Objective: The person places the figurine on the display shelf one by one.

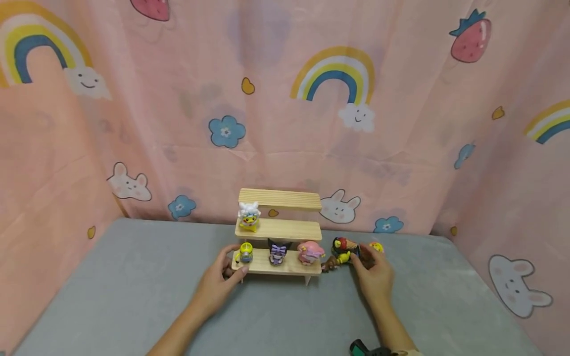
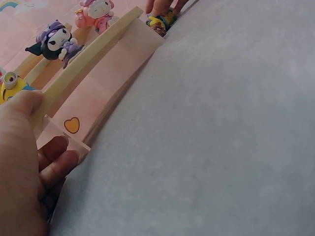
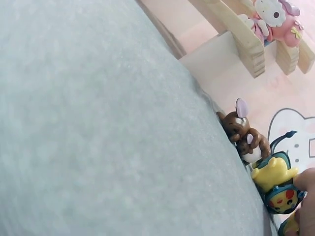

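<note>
My left hand (image 1: 214, 284) grips the left end of a three-tier wooden shelf (image 1: 289, 269), thumb over the lowest board and fingers curled beneath it. Beside that thumb stands a one-eyed yellow Minion figurine (image 2: 15, 87). Further along the same board are a purple-and-black figurine (image 1: 277, 253) and a pink one (image 1: 310, 252). A yellow figurine with a white fluffy top (image 1: 249, 216) is on the middle tier. Right of the shelf, my right hand (image 1: 376, 279) pinches a yellow figurine in a dark hood (image 3: 275, 179) among several others. A brown kangaroo figurine (image 3: 246, 137) lies beside it.
The top board (image 1: 279, 199) rises at the back, near the pink patterned curtain (image 1: 276, 163). A grey cloth (image 1: 285, 316) covers the table. At the bottom edge, a black-and-green device (image 1: 367, 348) shows near my right forearm.
</note>
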`<state>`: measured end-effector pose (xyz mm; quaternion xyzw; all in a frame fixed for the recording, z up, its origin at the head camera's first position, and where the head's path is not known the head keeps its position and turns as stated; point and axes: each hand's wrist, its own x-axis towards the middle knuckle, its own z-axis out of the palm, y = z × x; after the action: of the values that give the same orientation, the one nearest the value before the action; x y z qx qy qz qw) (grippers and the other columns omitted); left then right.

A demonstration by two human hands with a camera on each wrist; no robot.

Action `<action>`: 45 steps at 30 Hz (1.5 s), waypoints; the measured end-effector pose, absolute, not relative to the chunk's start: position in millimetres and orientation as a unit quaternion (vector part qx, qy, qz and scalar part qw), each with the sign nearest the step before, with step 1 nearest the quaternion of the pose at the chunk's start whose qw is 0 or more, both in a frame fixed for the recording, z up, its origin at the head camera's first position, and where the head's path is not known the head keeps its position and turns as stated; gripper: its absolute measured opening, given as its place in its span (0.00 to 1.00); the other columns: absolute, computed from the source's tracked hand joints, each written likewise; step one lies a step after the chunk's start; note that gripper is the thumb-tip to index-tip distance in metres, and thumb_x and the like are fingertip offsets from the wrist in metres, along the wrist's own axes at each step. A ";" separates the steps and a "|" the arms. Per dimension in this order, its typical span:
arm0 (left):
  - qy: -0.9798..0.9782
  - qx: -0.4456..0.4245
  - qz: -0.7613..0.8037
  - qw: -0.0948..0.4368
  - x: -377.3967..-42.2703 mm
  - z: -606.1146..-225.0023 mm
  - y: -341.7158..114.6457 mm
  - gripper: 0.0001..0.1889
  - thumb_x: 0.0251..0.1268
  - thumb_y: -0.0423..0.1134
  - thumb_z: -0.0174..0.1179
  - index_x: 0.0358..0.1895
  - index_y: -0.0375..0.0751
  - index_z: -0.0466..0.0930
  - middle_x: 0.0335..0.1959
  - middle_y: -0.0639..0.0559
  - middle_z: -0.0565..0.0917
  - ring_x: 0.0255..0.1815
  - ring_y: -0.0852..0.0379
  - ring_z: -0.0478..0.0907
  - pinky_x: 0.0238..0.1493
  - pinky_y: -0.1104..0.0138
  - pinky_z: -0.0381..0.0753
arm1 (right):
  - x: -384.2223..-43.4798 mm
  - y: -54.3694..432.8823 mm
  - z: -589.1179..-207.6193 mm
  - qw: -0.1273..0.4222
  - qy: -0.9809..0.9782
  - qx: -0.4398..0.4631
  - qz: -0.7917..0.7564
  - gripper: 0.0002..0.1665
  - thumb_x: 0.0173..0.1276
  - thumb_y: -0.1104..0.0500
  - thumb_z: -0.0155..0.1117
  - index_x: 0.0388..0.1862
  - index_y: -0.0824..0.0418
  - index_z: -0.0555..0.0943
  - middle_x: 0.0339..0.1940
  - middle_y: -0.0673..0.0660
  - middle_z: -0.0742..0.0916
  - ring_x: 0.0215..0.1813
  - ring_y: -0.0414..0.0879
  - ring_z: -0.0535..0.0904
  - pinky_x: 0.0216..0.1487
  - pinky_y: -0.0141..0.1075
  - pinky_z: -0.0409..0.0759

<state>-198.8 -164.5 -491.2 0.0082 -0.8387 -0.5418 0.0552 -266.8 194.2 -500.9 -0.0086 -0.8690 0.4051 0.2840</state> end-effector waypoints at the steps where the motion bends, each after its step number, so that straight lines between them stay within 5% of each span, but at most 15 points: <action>1: -0.837 0.008 -0.544 0.056 -198.7 -491.3 -164.5 0.30 0.67 0.46 0.67 0.70 0.54 0.68 0.27 0.54 0.79 0.25 0.63 0.73 0.29 0.70 0.69 | -267.2 194.2 -500.2 0.269 -0.879 -0.007 0.395 0.20 0.66 0.63 0.72 0.55 0.67 0.84 0.47 0.67 0.89 0.47 0.55 0.86 0.51 0.38 0.81; 4: -0.836 0.010 -0.545 0.058 -198.0 -490.4 -164.5 0.30 0.67 0.46 0.67 0.70 0.54 0.68 0.27 0.54 0.79 0.25 0.63 0.73 0.29 0.70 0.69 | -267.0 194.0 -498.0 0.217 -0.900 -0.003 0.378 0.25 0.71 0.60 0.66 0.64 0.67 0.78 0.57 0.69 0.86 0.61 0.64 0.81 0.64 0.57 0.74; 6: -0.838 0.011 -0.543 0.055 -197.9 -489.5 -164.2 0.30 0.67 0.46 0.67 0.70 0.54 0.68 0.27 0.54 0.79 0.26 0.63 0.73 0.29 0.70 0.69 | -265.4 194.4 -496.4 0.193 -0.907 0.000 0.374 0.27 0.73 0.59 0.63 0.67 0.67 0.75 0.60 0.71 0.84 0.65 0.67 0.77 0.68 0.60 0.69; 17: -0.835 0.016 -0.548 0.045 -199.5 -488.5 -163.1 0.30 0.68 0.46 0.67 0.70 0.54 0.68 0.29 0.53 0.79 0.27 0.63 0.73 0.30 0.70 0.70 | -266.1 198.6 -495.6 0.141 -0.899 0.016 0.414 0.25 0.76 0.60 0.61 0.69 0.62 0.75 0.67 0.68 0.80 0.73 0.63 0.71 0.74 0.57 0.65; 25: -0.834 0.017 -0.550 0.044 -198.6 -487.3 -163.1 0.30 0.67 0.45 0.67 0.70 0.53 0.68 0.29 0.53 0.79 0.27 0.62 0.73 0.30 0.70 0.70 | -266.6 196.9 -497.4 0.157 -0.896 0.029 0.413 0.22 0.76 0.62 0.61 0.67 0.60 0.77 0.66 0.65 0.80 0.72 0.61 0.72 0.73 0.58 0.66; 33: -0.835 0.015 -0.548 0.048 -199.4 -488.9 -163.5 0.30 0.67 0.45 0.68 0.70 0.53 0.68 0.28 0.53 0.79 0.27 0.62 0.73 0.30 0.70 0.69 | -264.9 194.4 -500.1 0.187 -0.889 0.042 0.415 0.23 0.71 0.65 0.66 0.64 0.60 0.80 0.57 0.61 0.81 0.57 0.56 0.82 0.56 0.35 0.83; 40: -0.836 0.012 -0.547 0.049 -199.7 -489.8 -163.7 0.30 0.67 0.45 0.68 0.70 0.53 0.69 0.28 0.53 0.79 0.27 0.63 0.72 0.30 0.71 0.69 | -263.8 194.7 -501.6 0.192 -0.876 0.031 0.442 0.24 0.69 0.63 0.70 0.64 0.61 0.79 0.58 0.62 0.84 0.51 0.54 0.83 0.45 0.18 0.75; 45: -0.836 0.013 -0.547 0.049 -200.3 -490.3 -163.6 0.30 0.67 0.46 0.68 0.70 0.53 0.68 0.28 0.53 0.79 0.27 0.63 0.73 0.30 0.70 0.69 | -264.1 195.5 -499.8 0.176 -0.869 0.024 0.463 0.23 0.71 0.60 0.68 0.64 0.61 0.80 0.57 0.62 0.86 0.51 0.37 0.80 0.45 0.16 0.74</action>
<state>-200.3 -163.6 -490.3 0.0127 -0.8356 -0.5471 0.0487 -264.1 195.5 -499.8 0.0241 -0.8686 0.4626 0.1758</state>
